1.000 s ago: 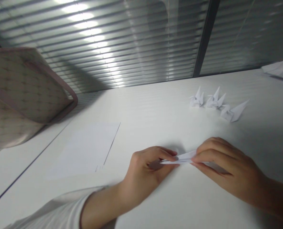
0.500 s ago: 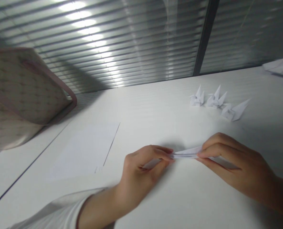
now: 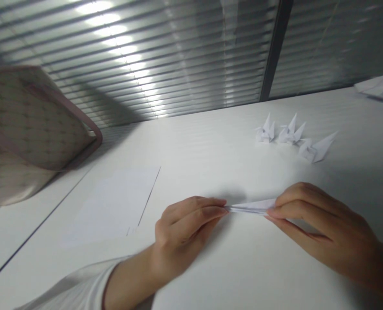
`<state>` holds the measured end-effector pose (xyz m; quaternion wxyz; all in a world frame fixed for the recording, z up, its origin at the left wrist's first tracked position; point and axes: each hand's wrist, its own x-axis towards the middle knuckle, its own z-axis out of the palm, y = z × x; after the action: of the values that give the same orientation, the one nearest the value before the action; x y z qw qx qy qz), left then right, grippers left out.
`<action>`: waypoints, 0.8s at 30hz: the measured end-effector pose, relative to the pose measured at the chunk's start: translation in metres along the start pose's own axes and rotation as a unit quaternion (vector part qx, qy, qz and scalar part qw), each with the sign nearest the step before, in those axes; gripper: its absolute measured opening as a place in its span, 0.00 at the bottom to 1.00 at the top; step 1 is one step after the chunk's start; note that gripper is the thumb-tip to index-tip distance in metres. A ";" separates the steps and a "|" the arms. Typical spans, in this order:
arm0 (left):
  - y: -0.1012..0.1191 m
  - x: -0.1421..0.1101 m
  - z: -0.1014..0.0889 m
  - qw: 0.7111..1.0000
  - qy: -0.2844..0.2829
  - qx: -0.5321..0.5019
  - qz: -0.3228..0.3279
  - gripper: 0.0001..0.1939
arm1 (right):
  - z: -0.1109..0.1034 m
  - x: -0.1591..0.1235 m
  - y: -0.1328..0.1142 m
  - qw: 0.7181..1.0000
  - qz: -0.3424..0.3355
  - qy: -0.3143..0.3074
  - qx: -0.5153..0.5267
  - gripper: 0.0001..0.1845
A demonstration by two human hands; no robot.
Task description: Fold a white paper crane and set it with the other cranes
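Spanning the two bare hands in the head view, the folded paper (image 3: 255, 207) lies slightly right of the frame's centre and below mid-height. It is white, narrow and layered, tapering to a point at its left end and widening toward its right end. The left hand (image 3: 186, 232), at lower centre, holds the pointed end pinched between thumb and fingertips, with its fingers laid close together. The right hand (image 3: 323, 228), at lower right, grips the wider end between thumb and fingers, leaving a narrow opening between the thumb and the index finger behind the grip. A pale sleeve (image 3: 75, 288) covers the left forearm at the lower left edge. The work surface is a white table (image 3: 207, 159). Three folded white paper birds stand in the upper right part of the frame, above the right hand: a left bird (image 3: 265, 132), a middle bird (image 3: 290, 133) and a right bird (image 3: 316, 150), set close together. A flat paper sheet (image 3: 110, 206) lies left of centre, with a dark line along its right side. A patterned bag (image 3: 26, 125) with pinkish trim occupies the upper left. More white paper (image 3: 377, 86) lies at the upper right edge. Slatted blinds (image 3: 178, 56) fill the top, crossed by a dark upright bar (image 3: 275, 51).
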<state>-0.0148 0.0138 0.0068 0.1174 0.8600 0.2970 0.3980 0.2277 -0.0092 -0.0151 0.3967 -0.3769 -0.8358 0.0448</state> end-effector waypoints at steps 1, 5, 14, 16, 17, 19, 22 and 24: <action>0.000 0.001 -0.001 1.000 -0.009 0.002 0.010 0.14 | 0.000 0.000 0.000 1.000 -0.004 0.000 -0.001 0.08; -0.001 0.001 -0.003 0.998 -0.025 0.026 0.044 0.15 | 0.000 0.000 -0.001 1.000 -0.007 0.000 -0.003 0.07; -0.014 -0.005 -0.007 0.981 -0.013 0.090 0.172 0.16 | -0.001 0.001 -0.004 1.000 -0.022 0.012 0.013 0.07; -0.012 -0.004 -0.008 0.979 -0.019 0.098 0.175 0.16 | -0.001 0.001 -0.004 1.000 -0.019 0.002 0.014 0.07; -0.011 -0.003 -0.008 0.979 -0.021 0.101 0.175 0.16 | 0.000 0.001 -0.004 1.000 -0.019 -0.004 0.014 0.07; -0.010 -0.002 -0.009 0.978 -0.025 0.106 0.176 0.17 | 0.000 0.000 -0.004 1.000 -0.024 -0.006 0.014 0.07; -0.009 -0.004 -0.010 0.976 -0.041 0.119 0.180 0.19 | 0.000 -0.001 -0.004 0.999 -0.029 -0.005 0.019 0.07; -0.011 -0.005 -0.010 0.973 -0.047 0.132 0.183 0.19 | 0.000 -0.002 -0.004 0.999 -0.029 -0.012 0.022 0.08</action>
<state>-0.0294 0.0187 0.0052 -0.0581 0.9255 0.1788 0.3289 0.2263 -0.0132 -0.0148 0.3961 -0.3436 -0.8497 0.0558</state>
